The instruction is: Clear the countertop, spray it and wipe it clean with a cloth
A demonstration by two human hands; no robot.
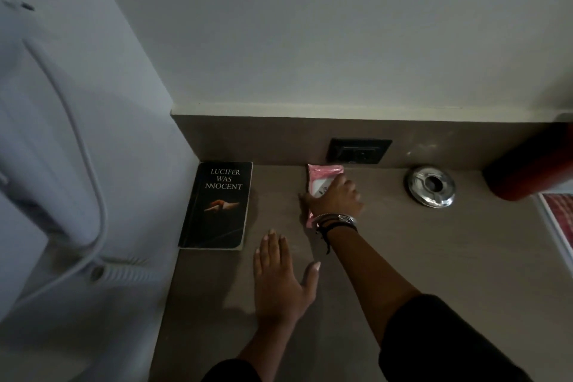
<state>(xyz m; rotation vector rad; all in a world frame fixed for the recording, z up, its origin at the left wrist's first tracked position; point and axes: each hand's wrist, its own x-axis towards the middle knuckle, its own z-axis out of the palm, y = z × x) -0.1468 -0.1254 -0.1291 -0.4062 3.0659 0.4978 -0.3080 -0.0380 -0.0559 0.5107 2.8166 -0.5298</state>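
A brown countertop [418,257] runs along a grey wall. Near its back edge lies a pink wipes packet [324,175], and my right hand [336,197] lies over its near half with fingers curled around it. My left hand [279,279] rests flat on the counter in front, fingers spread, holding nothing. A black paperback book [217,205] lies at the counter's left end. No spray bottle or cloth is in view.
A round metal ashtray [431,186] sits at the back right. A dark red cylinder [527,164] lies at the far right, above a red printed sheet [558,220]. A black socket plate [359,150] is set in the backsplash. A white appliance with a cord [46,149] fills the left.
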